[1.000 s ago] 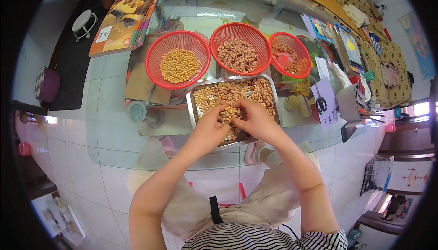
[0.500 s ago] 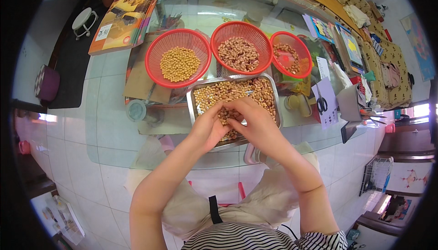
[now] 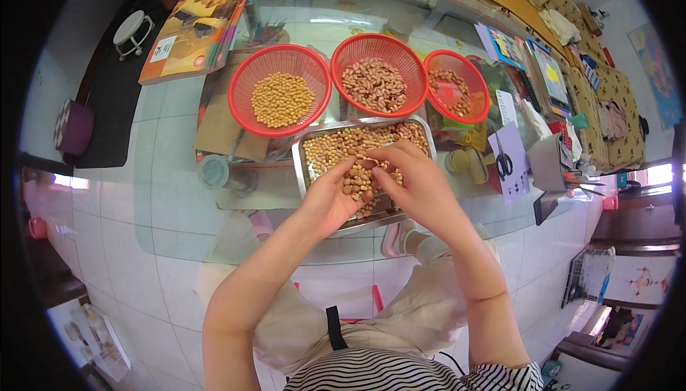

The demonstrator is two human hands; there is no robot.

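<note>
Both hands are over a metal tray (image 3: 298, 166) spread with mixed beans (image 3: 332, 144), yellow round ones among longer pinkish-brown ones. My left hand (image 3: 332, 194) is cupped, with a small heap of yellowish beans (image 3: 355, 182) at its curled fingers. From the right, my right hand (image 3: 411, 177) meets it, thumb and fingertips drawn together over the heap; what they pinch is too small to make out. Behind the tray are three red baskets: the left basket (image 3: 236, 91) contains soybeans (image 3: 282, 99), the middle basket (image 3: 350, 47) pinkish beans (image 3: 374, 85), the right basket (image 3: 483, 94) fewer brownish beans (image 3: 457, 102).
The glass table (image 3: 171, 148) carries stacked books (image 3: 196, 30) at the far left and a lidded clear jar (image 3: 214, 172) left of the tray. Scissors (image 3: 504, 164) lie on purple paper to the right, near a grey holder (image 3: 547, 162).
My right hand has shifted slightly right and turned, opening a gap between the hands. The heap of beans by my left fingers now shows. Baskets and tray stay put.
</note>
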